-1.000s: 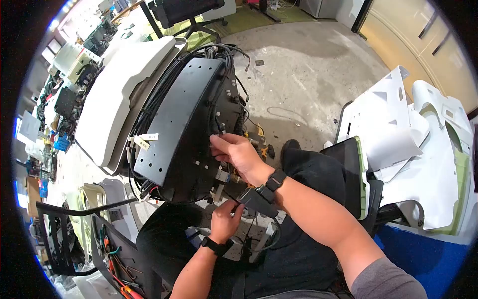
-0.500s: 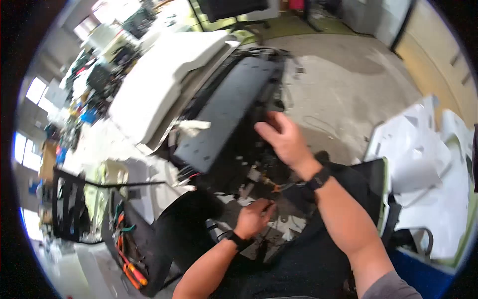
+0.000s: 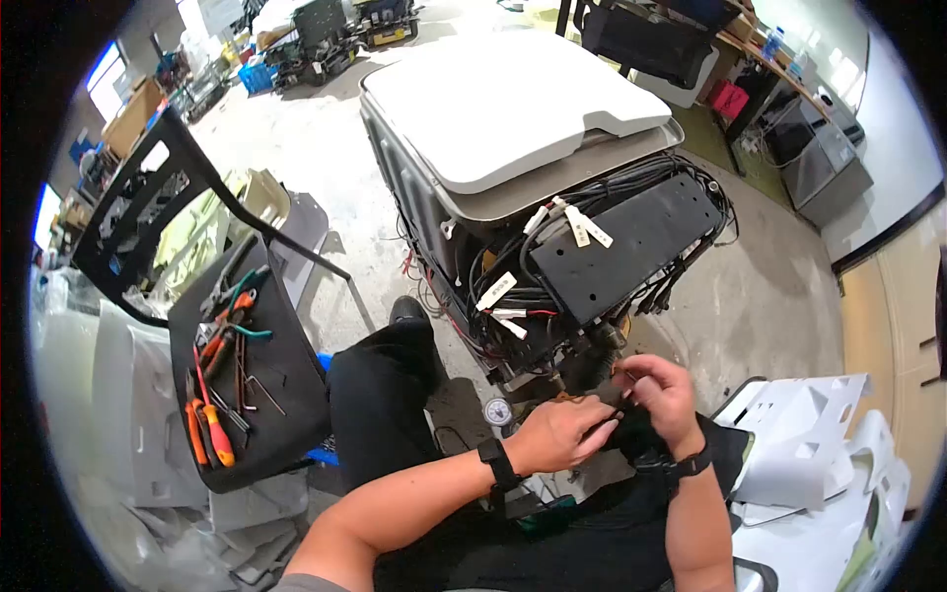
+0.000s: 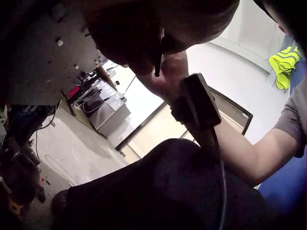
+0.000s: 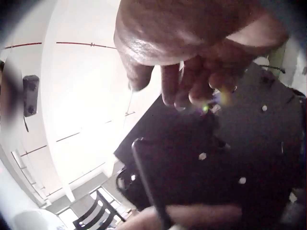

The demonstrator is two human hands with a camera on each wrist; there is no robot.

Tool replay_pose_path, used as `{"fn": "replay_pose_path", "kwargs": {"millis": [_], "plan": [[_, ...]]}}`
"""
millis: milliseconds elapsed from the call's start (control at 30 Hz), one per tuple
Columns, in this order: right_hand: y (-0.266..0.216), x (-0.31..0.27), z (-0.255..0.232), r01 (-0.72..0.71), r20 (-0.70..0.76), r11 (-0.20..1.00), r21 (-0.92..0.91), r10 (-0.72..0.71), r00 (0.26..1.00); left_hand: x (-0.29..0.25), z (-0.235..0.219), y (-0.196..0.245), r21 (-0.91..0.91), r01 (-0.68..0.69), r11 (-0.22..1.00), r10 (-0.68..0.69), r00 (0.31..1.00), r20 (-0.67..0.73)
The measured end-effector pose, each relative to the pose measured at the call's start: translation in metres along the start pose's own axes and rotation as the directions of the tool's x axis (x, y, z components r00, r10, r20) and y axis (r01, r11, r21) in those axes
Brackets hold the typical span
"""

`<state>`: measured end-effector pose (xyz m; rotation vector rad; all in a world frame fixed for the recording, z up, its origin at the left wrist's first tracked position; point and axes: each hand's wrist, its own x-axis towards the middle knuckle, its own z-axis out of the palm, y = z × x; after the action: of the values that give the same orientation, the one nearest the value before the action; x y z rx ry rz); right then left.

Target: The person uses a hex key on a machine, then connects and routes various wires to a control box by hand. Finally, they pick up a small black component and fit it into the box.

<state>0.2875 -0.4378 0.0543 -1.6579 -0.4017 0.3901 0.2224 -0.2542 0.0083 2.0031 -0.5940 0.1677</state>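
In the head view my left hand (image 3: 562, 434) reaches across below the black metal panel (image 3: 626, 247), close to my right hand (image 3: 666, 403). A thin dark rod (image 5: 147, 179) with a bent end rises from the left hand's fingers (image 5: 206, 215) in the right wrist view; the left wrist view shows a thin dark rod (image 4: 158, 62) by its shadowed fingers. My right hand (image 5: 192, 43) has its fingers loosely bent beside the dark perforated plate (image 5: 240, 143), with no held object visible. Its fingertips are near the panel's lower cables.
A white-topped machine (image 3: 533, 99) stands ahead, with labelled cables (image 3: 587, 227) along its side. Pliers and an orange-red screwdriver (image 3: 219, 434) lie on a black chair (image 3: 286, 385) at left. White shell parts (image 3: 799, 434) lie at right. A round gauge (image 3: 497, 412) is beside the left hand.
The head view has turned, so the machine and chair appear in different places. The right hand has left the panel's side, and both hands are now close together below the panel.
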Motion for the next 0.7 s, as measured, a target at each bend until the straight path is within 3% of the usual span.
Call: {"fn": "replay_pose_path", "kwargs": {"millis": [33,167,233,267,300,367,400,433,500,567,633,700], "plan": [[-0.001,-0.002,0.009,-0.031,0.004,0.997,0.075,0.031,1.000,0.000,-0.001,0.000,-0.011,-0.001,1.000,0.001,1.000,-0.018],[0.009,-0.001,0.009,-0.080,0.020,0.993,0.089,0.078,0.997,-0.003,-0.002,-0.002,0.011,-0.020,1.000,0.021,0.999,-0.027],[0.013,0.002,0.004,-0.141,-0.042,0.941,0.308,0.162,0.986,-0.002,-0.005,0.000,0.000,0.004,1.000,-0.004,0.996,-0.084],[0.014,0.004,0.005,-0.133,-0.138,0.929,0.346,0.191,0.972,0.000,-0.007,0.001,-0.012,-0.001,1.000,-0.001,0.995,-0.104],[0.015,0.007,0.002,-0.131,-0.138,0.930,0.342,0.188,0.972,0.003,-0.015,0.007,-0.013,-0.004,1.000,0.003,0.994,-0.107],[0.020,0.010,-0.006,-0.077,-0.261,0.867,0.492,0.231,0.937,0.008,-0.034,0.017,0.047,-0.085,0.995,0.094,0.969,-0.228],[0.018,0.012,-0.007,-0.083,-0.308,0.866,0.494,0.263,0.914,0.015,-0.042,0.015,0.122,-0.222,0.968,0.252,0.890,-0.381],[0.019,0.011,-0.009,-0.079,-0.318,0.866,0.493,0.265,0.910,0.020,-0.055,0.016,0.197,-0.251,0.948,0.315,0.831,-0.458],[0.023,0.010,-0.012,-0.071,-0.312,0.844,0.531,0.273,0.910,0.027,-0.082,0.009,0.395,-0.185,0.900,0.394,0.735,-0.552],[0.024,0.009,-0.009,-0.078,-0.325,0.856,0.510,0.276,0.904,0.031,-0.106,0.003,0.436,-0.030,0.899,0.307,0.753,-0.581],[0.028,0.008,-0.009,-0.069,-0.299,0.844,0.532,0.264,0.917,0.030,-0.118,-0.012,0.446,0.012,0.895,0.220,0.859,-0.463],[0.028,0.009,-0.009,-0.082,-0.299,0.841,0.535,0.280,0.912,0.026,-0.119,-0.026,0.466,0.019,0.885,0.193,0.895,-0.402]]}}
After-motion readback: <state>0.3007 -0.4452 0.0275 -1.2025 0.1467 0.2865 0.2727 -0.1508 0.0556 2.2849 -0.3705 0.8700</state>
